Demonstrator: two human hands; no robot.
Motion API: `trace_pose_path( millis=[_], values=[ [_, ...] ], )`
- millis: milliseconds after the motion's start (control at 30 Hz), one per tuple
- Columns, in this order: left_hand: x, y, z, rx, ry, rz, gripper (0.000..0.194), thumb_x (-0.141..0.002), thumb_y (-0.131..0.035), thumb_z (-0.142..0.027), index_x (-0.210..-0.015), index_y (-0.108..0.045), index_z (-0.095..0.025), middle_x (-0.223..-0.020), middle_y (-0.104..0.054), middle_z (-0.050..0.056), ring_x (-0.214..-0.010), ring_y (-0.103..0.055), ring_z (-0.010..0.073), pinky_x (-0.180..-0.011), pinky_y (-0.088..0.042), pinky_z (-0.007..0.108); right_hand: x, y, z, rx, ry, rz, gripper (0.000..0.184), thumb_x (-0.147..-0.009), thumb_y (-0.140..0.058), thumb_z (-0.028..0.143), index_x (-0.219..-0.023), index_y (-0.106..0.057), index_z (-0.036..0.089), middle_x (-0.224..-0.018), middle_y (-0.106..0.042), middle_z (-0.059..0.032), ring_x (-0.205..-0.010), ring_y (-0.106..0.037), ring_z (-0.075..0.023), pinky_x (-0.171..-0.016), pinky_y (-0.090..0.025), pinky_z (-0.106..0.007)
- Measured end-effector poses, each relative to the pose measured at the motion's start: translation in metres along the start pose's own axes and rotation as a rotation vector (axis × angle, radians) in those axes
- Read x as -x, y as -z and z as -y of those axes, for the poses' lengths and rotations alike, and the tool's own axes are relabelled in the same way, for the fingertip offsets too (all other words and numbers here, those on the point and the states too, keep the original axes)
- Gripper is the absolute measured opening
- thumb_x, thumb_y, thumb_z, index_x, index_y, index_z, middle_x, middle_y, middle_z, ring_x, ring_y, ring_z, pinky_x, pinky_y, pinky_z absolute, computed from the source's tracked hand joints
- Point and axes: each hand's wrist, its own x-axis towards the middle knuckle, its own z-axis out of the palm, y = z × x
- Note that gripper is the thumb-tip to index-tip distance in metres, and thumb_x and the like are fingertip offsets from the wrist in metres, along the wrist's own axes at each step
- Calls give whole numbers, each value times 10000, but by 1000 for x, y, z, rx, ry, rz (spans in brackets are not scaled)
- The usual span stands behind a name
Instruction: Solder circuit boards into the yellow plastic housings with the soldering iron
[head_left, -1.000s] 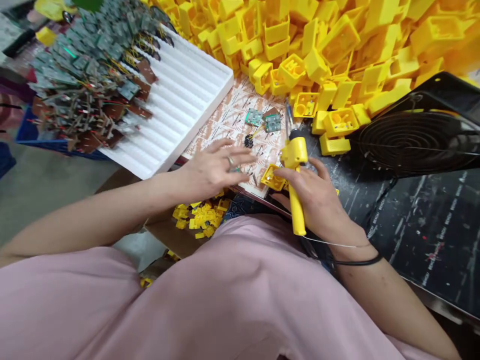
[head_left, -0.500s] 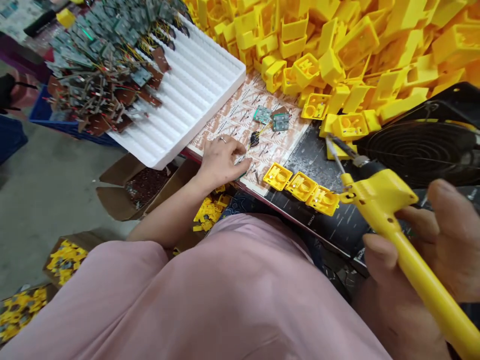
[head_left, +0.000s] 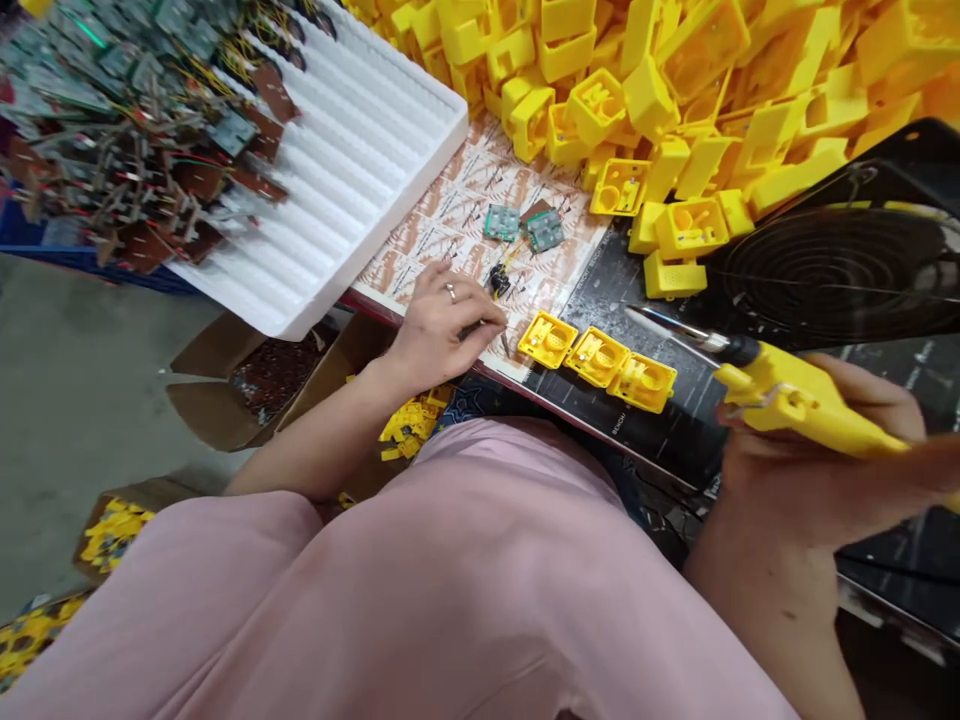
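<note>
My left hand rests at the near edge of the bench, thumb and forefinger pressed together. What they pinch, if anything, is hidden. Just beyond the fingers lie a small black part with yellow wires and two green circuit boards. My right hand is wrapped round a yellow soldering gun, its metal tip pointing left above the black mat. Between the hands, three open yellow housings stand in a row along the bench's front edge, apart from the soldering tip.
A white foam tray carries heaped circuit boards at the left. Yellow housings pile up at the back. A black fan stands at the right. Below the bench are cardboard boxes.
My left thumb and forefinger have come together. The soldering gun has dropped and pulled back from the stacked housings toward me, with my right hand turned around it. The view has shifted slightly.
</note>
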Motion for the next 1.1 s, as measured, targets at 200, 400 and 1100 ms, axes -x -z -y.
trace_pose_path(
  millis=[200, 400, 1100],
  values=[
    [-18, 0, -10, 102, 19, 229, 216, -966, -626, -342, -889, -808, -256, -894, -802, 0, -937, -728, 209, -1222, -385, 546, 18, -8, 20, 44, 100, 70, 620, -732, -970, 452, -1284, -754, 274, -1157, -817, -63, -814, -801, -243, -584, -651, -335],
    [-31, 2, -17, 38, 69, 244, 230, -910, -591, -359, -824, -766, -237, -788, -758, -3, -831, -663, 208, -1191, -411, 558, 28, -9, 29, 106, 353, 172, 512, -835, -900, 186, -1315, -784, 319, -1123, -853, -9, -766, -796, -186, -669, -671, -307],
    [-40, 7, -26, -65, 36, 420, 183, -830, -584, -347, -756, -719, -249, -818, -753, 9, -912, -676, 236, -1248, -369, 571, 7, -11, 55, 248, 673, 612, 61, -1011, -749, 259, -981, -702, 233, -786, -761, -13, -669, -746, -146, -602, -614, -237]
  ],
)
